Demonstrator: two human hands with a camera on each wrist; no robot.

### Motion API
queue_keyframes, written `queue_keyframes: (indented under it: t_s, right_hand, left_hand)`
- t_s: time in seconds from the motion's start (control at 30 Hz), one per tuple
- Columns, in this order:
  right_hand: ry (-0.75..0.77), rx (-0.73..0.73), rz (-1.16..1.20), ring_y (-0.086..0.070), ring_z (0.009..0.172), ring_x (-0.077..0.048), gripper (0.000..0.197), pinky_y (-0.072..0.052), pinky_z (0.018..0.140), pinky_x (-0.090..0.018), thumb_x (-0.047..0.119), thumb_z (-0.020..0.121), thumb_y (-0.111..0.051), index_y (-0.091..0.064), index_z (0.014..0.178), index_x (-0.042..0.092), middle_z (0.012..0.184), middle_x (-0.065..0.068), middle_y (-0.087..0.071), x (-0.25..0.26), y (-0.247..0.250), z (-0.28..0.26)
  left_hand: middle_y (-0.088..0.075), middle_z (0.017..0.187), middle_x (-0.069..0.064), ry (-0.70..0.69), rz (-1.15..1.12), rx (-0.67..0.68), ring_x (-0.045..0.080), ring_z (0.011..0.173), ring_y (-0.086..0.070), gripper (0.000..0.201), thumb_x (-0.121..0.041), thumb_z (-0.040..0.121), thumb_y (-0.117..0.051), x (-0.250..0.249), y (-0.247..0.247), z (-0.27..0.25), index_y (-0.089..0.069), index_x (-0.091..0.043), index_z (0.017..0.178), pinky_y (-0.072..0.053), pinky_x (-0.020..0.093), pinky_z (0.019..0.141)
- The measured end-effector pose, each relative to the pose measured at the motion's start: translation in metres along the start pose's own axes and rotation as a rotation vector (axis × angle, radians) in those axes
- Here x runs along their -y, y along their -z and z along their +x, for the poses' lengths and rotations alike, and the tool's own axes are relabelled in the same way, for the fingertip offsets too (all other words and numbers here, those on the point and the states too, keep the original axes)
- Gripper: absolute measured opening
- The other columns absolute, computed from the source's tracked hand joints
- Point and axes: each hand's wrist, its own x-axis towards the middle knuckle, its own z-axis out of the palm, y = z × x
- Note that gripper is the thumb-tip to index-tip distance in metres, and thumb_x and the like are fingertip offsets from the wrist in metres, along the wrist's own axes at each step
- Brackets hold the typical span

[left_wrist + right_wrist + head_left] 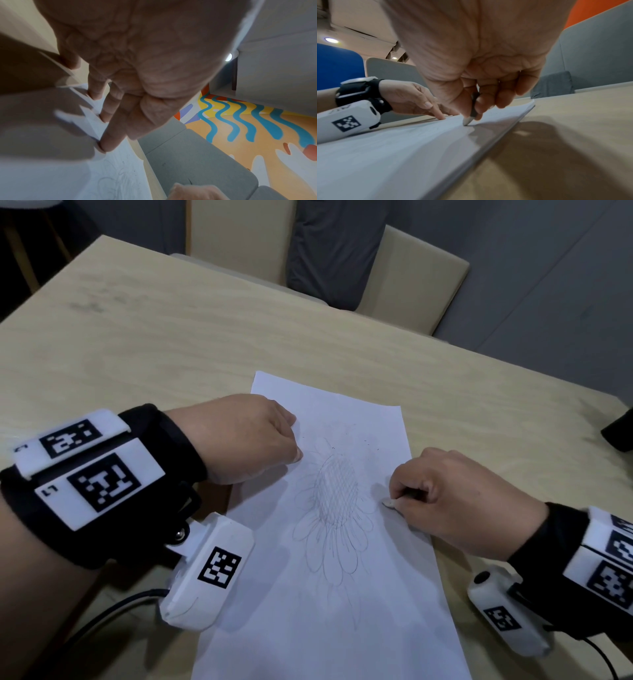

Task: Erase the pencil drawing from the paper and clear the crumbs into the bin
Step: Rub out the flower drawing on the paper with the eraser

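Note:
A white paper (308, 628) lies on the wooden table (171, 337) with a pencil flower drawing (335, 501) at its middle. The upper petals look faint, and a few dark crumbs (366, 441) lie there. My left hand (246, 436) presses its straight fingertips (106, 144) on the paper's left edge (120, 169). My right hand (445, 498) pinches a dark-bodied stick eraser (390, 503) at the flower's right side. Its pale tip (468, 120) touches the paper (385, 148). The left hand (412, 97) also shows in the right wrist view. No bin is in view.
Two beige chairs (411, 278) stand behind the table's far edge. A dark object (620, 433) sits at the table's right edge. A black cable (102, 618) runs from my left wrist camera near the table's front.

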Motion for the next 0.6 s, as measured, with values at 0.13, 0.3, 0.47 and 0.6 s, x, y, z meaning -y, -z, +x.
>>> queue_keyframes:
  t_s: [0.13, 0.3, 0.47, 0.6]
  right_hand:
    - [0.005, -0.057, 0.008, -0.051, 0.082, -0.015, 0.023, -0.027, 0.065, -0.014, 0.030, 0.091, -0.059, -0.060, 0.072, 0.017, 0.062, 0.003, -0.061, -0.002, -0.001, 0.006]
    - [0.015, -0.004, 0.007, -0.053, 0.082, -0.017, 0.020, -0.028, 0.066, -0.012, 0.027, 0.090, -0.056, -0.060, 0.073, 0.016, 0.064, -0.001, -0.061, -0.001, -0.001, -0.003]
    - [-0.008, -0.060, -0.001, -0.050, 0.083, -0.014, 0.020, -0.030, 0.063, -0.016, 0.025, 0.091, -0.059, -0.061, 0.072, 0.018, 0.062, 0.003, -0.061, -0.002, -0.002, 0.002]
    - [0.003, -0.011, -0.003, -0.052, 0.080, -0.016, 0.018, -0.030, 0.063, -0.015, 0.020, 0.089, -0.058, -0.060, 0.072, 0.017, 0.062, 0.001, -0.059, 0.002, -0.002, -0.004]
  left_hand:
    - [-0.063, 0.111, 0.010, 0.008, 0.001, 0.000, 0.009, 0.094, -0.049, 0.044, -0.046, 0.072, -0.052, 0.000, 0.000, 0.001, -0.048, -0.004, 0.059, -0.043, 0.053, 0.102]
    - [-0.063, 0.112, 0.010, -0.004, 0.017, -0.017, 0.024, 0.104, -0.060, 0.041, -0.045, 0.069, -0.050, 0.001, -0.002, 0.002, -0.046, -0.007, 0.056, -0.043, 0.054, 0.102]
    - [-0.063, 0.107, 0.011, -0.010, 0.022, -0.007, 0.013, 0.094, -0.052, 0.042, -0.045, 0.068, -0.049, -0.001, -0.001, 0.001, -0.047, -0.005, 0.057, -0.044, 0.056, 0.098]
    - [-0.063, 0.096, 0.009, -0.014, 0.020, -0.021, 0.024, 0.100, -0.061, 0.039, -0.045, 0.068, -0.050, 0.000, -0.001, 0.002, -0.044, -0.011, 0.050, -0.045, 0.058, 0.099]
